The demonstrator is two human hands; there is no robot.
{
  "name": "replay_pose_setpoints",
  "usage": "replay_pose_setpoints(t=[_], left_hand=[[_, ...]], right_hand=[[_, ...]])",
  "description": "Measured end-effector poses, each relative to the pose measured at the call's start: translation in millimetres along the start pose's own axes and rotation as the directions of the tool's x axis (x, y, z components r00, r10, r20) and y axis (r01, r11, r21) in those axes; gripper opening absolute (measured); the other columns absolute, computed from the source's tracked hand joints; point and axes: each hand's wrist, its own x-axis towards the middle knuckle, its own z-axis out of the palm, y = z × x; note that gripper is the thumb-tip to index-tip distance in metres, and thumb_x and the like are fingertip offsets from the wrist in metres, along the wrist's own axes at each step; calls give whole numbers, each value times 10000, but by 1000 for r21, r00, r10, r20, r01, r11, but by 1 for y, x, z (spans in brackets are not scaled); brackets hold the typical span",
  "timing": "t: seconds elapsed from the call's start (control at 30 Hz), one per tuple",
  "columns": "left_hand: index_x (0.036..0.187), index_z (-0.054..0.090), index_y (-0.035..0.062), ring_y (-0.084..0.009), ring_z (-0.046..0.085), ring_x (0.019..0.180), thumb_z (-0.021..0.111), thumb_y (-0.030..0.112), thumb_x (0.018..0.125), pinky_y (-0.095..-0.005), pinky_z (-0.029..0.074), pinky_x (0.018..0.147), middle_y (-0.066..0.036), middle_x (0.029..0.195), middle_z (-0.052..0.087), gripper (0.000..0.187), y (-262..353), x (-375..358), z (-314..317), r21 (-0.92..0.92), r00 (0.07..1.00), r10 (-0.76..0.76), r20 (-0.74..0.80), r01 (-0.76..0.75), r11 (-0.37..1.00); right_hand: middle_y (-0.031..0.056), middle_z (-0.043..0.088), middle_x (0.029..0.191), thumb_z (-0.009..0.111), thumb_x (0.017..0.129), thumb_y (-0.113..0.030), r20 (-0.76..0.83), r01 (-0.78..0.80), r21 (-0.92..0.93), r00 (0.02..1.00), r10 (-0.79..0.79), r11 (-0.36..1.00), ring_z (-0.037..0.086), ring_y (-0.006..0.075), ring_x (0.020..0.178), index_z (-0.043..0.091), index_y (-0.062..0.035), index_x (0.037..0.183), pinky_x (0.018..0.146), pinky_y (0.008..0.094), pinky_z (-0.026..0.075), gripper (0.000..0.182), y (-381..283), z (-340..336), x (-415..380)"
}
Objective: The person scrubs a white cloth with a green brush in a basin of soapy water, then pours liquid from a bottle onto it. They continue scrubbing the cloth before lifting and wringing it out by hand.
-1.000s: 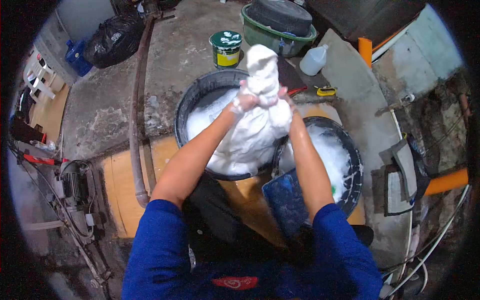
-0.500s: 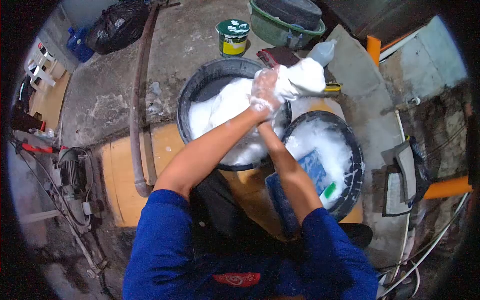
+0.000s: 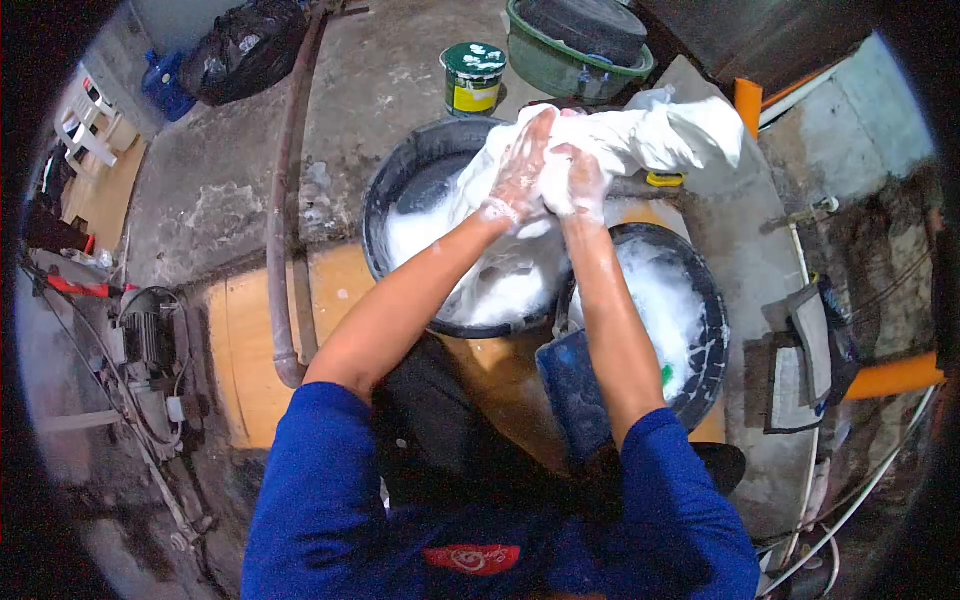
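A soapy white cloth (image 3: pixel 655 140) is stretched above the left black basin (image 3: pixel 375 215), its free end swung out to the right and its lower part hanging into the basin. My left hand (image 3: pixel 525 165), covered in suds, grips it with fingers pointing up and away. Close beside, my right hand (image 3: pixel 580 185) is closed around the bunched cloth, its fingers partly buried in foam. Under my right forearm, a blue board (image 3: pixel 572 385) leans by a second black basin (image 3: pixel 715 335) holding white suds. A small green item (image 3: pixel 667 374) shows in those suds.
Behind the basins stand a green-lidded bucket (image 3: pixel 473 80) and a green tub (image 3: pixel 560 75) holding a dark basin. A yellow-handled item (image 3: pixel 664 180) lies at the right. A pipe (image 3: pixel 278 240) runs along the left, near a motor (image 3: pixel 145 335).
The cloth has swung further right and spread out. My hands, earlier overlapped, are now side by side, with my right hand in plain view. More of the blue board is covered by my forearm.
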Motion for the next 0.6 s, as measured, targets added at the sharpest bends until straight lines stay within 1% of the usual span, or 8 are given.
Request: replay_pose_setpoints(t=[0.03, 0.1, 0.23, 0.27, 0.3, 0.4, 0.5, 0.6], left_hand=[[1382, 151, 68, -305, 287, 1278, 652, 351, 652, -439, 213, 1033, -152, 1382, 289, 930, 7, -4, 0, 185, 994, -102, -48, 109, 977], [1351, 245, 84, -284, 385, 1212, 678, 381, 624, -388, 283, 993, -145, 1295, 404, 896, 13, 5, -9, 117, 993, -60, -101, 72, 990], [1244, 412, 87, -271, 532, 1025, 716, 413, 582, -332, 392, 884, -139, 1110, 550, 799, 22, 19, -25, -165, 994, -25, -102, 8, 986], [1213, 452, 85, -271, 565, 973, 725, 419, 572, -322, 416, 854, -139, 1063, 580, 773, 24, 23, -27, -248, 996, -12, -93, -11, 969], [1056, 560, 65, -268, 594, 792, 766, 420, 519, -314, 460, 738, -118, 906, 622, 676, 29, 26, -27, -172, 951, 123, -283, -176, 969], [1119, 513, 17, -255, 558, 958, 741, 297, 521, -328, 405, 879, -139, 1025, 594, 699, 34, 24, -41, -11, 994, 16, 113, -14, 1000], [1112, 515, 38, -230, 524, 996, 764, 256, 526, -334, 397, 883, -114, 1066, 561, 673, 18, 23, -31, -17, 957, 54, 285, -51, 999], [1114, 511, 48, -220, 500, 1021, 757, 233, 557, -326, 384, 900, -107, 1083, 535, 636, 16, 25, -25, -38, 911, 24, 411, -9, 999]], right_hand=[[103, 557, 1023, 497, 719, -19, -11, -206, 302, 976, 220, 931, 548, 202, 918, 527, 31, 1052, 776, 289, 456, 338, -7, 3, -4], [86, 569, 969, 575, 633, 7, 109, -374, 759, 880, 462, 533, 556, 174, 826, 567, 21, 963, 704, 259, 463, 331, -27, 4, -8], [73, 605, 877, 608, 594, 52, 251, -96, 483, 967, -33, 870, 581, 181, 831, 622, 7, 823, 704, 304, 482, 234, -32, -19, -2], [75, 610, 877, 610, 597, 48, 228, 149, 343, 945, -236, 927, 587, 189, 839, 623, 9, 829, 720, 311, 481, 236, -27, -23, 4], [77, 616, 878, 612, 600, 44, 237, 390, 188, 873, -427, 901, 592, 197, 847, 624, 11, 835, 735, 317, 480, 238, -26, -27, 12], [104, 618, 936, 621, 588, -18, 326, 794, -194, 606, -726, 575, 595, 218, 883, 607, 24, 908, 797, 339, 463, 323, -27, -47, 21], [108, 613, 944, 612, 592, -43, 360, 744, -50, 636, -683, 666, 589, 219, 890, 597, 28, 927, 808, 339, 457, 342, -28, -58, 28], [113, 607, 953, 603, 596, -68, 397, 341, 375, 782, -481, 862, 583, 221, 897, 586, 31, 946, 819, 339, 451, 364, -25, -62, 39]])
